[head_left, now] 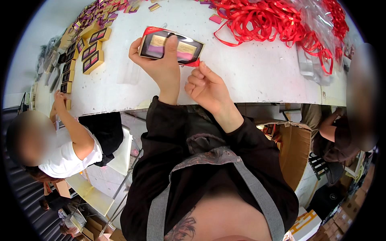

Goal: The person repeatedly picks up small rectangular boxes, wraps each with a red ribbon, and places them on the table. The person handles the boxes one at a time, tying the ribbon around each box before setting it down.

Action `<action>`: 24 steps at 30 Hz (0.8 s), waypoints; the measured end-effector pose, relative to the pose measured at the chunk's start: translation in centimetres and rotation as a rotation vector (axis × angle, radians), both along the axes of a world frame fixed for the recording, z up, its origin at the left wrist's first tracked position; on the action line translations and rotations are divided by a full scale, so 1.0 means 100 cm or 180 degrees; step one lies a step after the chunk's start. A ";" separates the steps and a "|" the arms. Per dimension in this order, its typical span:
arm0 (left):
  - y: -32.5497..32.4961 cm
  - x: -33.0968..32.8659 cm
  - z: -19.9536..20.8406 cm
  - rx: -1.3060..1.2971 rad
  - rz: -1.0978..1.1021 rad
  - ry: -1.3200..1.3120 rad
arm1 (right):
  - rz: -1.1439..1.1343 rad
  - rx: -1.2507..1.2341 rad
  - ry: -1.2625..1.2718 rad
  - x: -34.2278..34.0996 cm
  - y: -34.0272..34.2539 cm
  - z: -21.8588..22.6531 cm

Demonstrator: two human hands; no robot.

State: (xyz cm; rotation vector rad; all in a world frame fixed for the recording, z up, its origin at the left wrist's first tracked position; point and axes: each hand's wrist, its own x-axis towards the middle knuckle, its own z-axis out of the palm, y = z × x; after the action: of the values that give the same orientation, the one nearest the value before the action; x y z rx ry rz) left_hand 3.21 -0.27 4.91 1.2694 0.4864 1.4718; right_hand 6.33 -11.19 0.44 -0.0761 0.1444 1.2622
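My left hand grips a small gift box above the near part of the white table, thumb across its front and fingers behind. The box has a dark frame and a clear window, with gold-and-purple wrapped pieces behind it. Red ribbon crosses its lower right corner, and more red shows at the upper left corner. At that lower right corner, my right hand is closed, thumb and forefinger pinched at the ribbon's edge. Its other fingers curl toward the palm.
A heap of red ribbon loops lies at the back right, beside a clear plastic bag. Gold boxes stand at left, near many small wrapped pieces. A co-worker sits left, another person right. A cardboard carton stands below the table.
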 end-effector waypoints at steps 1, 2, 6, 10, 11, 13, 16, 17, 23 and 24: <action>0.001 -0.002 0.000 0.0024 -0.0063 0.0008 | -0.0089 -0.0234 -0.0355 0.000 -0.001 0.000; 0.000 -0.005 0.002 0.0049 -0.0129 0.0015 | -0.0179 -0.0469 -0.0711 0.002 -0.003 0.001; -0.006 -0.030 0.009 0.0009 -0.0287 0.0333 | -0.1400 -0.2346 -0.3668 0.011 -0.020 -0.002; -0.010 -0.032 0.008 0.0093 -0.0647 0.0279 | -0.1674 -0.1451 -0.3747 0.002 -0.016 0.018; -0.011 -0.031 0.011 0.0130 -0.0723 0.0234 | -0.1344 -0.1289 -0.3781 0.003 -0.022 0.020; -0.006 -0.038 0.016 0.0205 -0.1114 0.0442 | -0.1011 -0.1129 -0.3832 0.006 -0.029 0.019; 0.006 -0.044 0.015 0.0192 -0.1667 0.0863 | -0.0596 -0.1238 -0.3979 0.011 -0.042 0.015; 0.004 -0.044 0.015 0.0199 -0.1785 0.0957 | -0.0796 -0.1059 -0.4039 0.009 -0.041 0.015; 0.008 -0.038 0.001 0.1102 -0.1735 0.1225 | -0.0637 -0.0514 -0.4166 0.015 -0.045 0.019; 0.005 -0.036 -0.003 0.1036 -0.1711 0.1092 | -0.0648 -0.0514 -0.4127 0.016 -0.047 0.019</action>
State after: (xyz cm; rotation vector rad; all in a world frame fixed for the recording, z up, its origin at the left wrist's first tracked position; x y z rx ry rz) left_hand -0.34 0.25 4.61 1.7613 0.1019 0.9023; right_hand 7.90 -15.86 2.39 -0.9624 -0.8450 0.7993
